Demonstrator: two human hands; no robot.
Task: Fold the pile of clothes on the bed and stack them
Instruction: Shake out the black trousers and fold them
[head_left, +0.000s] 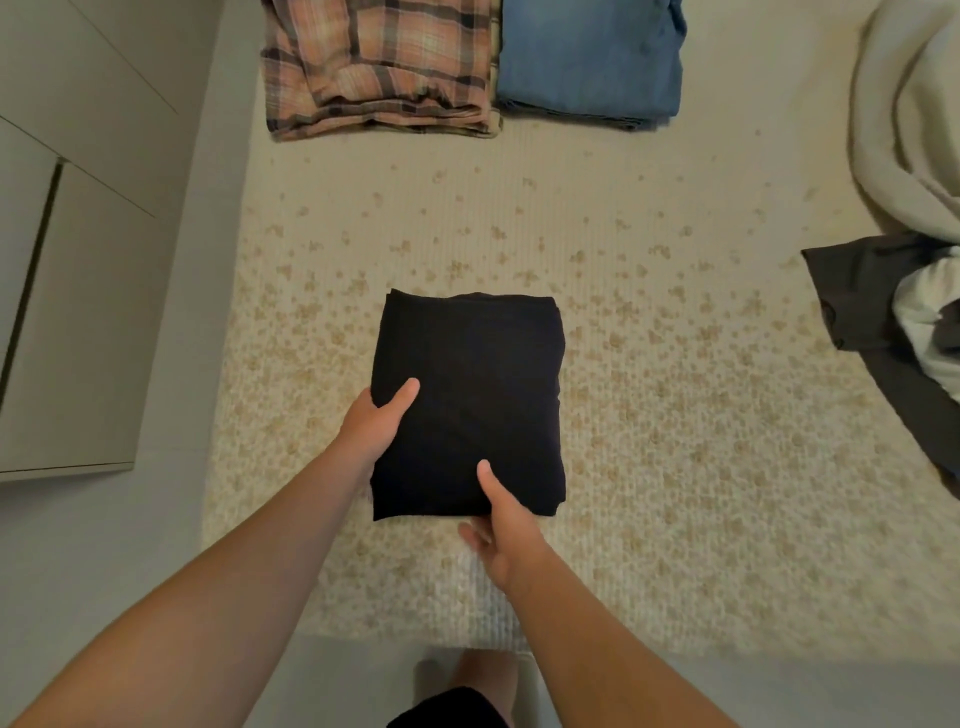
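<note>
The bed (649, 426) carries everything. A pale blanket (914, 119) bunches at its right edge above an unfolded dark-and-white pile (893, 322). Folded plaid cloth (384, 67) and folded blue denim (587, 62) lie side by side at the far end. The folded black garment (467, 395) lies near the bed's front edge. The left hand (376, 423) grips its left edge, thumb on top; the right hand (501, 514) pinches its near edge, fingers tucked beneath.

A home bedroom: patterned bed (649, 415), folded clothes (384, 67), wardrobe doors (78, 260).
</note>
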